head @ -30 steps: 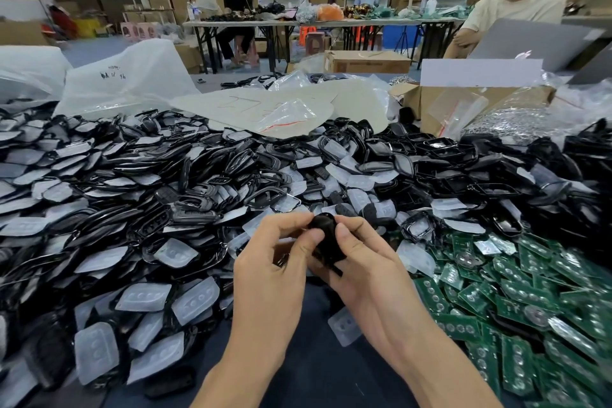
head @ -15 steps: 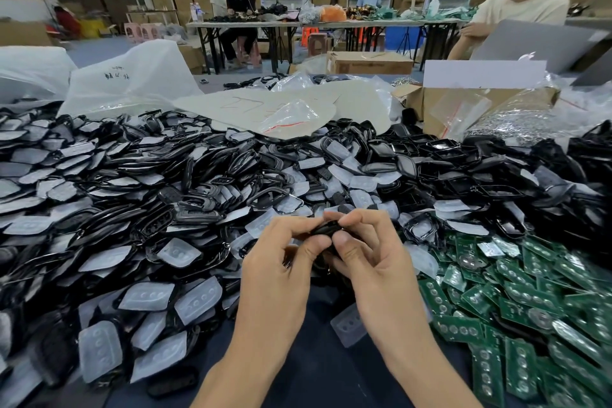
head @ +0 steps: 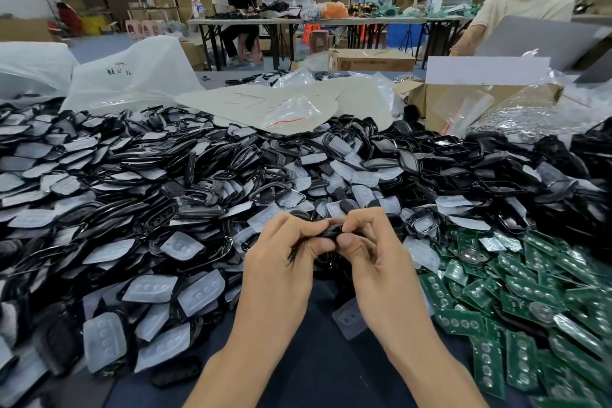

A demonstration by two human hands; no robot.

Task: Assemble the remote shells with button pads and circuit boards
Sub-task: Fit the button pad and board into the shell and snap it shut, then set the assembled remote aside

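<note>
Both my hands meet over the middle of the table and pinch one black remote shell (head: 332, 233) between thumbs and fingertips. My left hand (head: 281, 262) grips its left end, my right hand (head: 374, 258) its right end. Fingers hide most of the shell, so its inside is not visible. A big heap of black shells and clear button pads (head: 149, 209) covers the left and centre. Green circuit boards (head: 530, 301) lie piled at the right. One loose clear pad (head: 347, 318) lies on the dark table under my right wrist.
White plastic bags (head: 132, 76) and a cream sheet (head: 291, 103) lie behind the heap. A cardboard box (head: 463, 103) with a bag of small metal parts (head: 530, 122) stands at the back right. A person (head: 523, 3) stands across the table. Bare dark tabletop (head: 318, 358) shows between my forearms.
The shell was held upright between my hands a second ago; now it lies flat and my fingertips have closed over its top. Both hands rose slightly.
</note>
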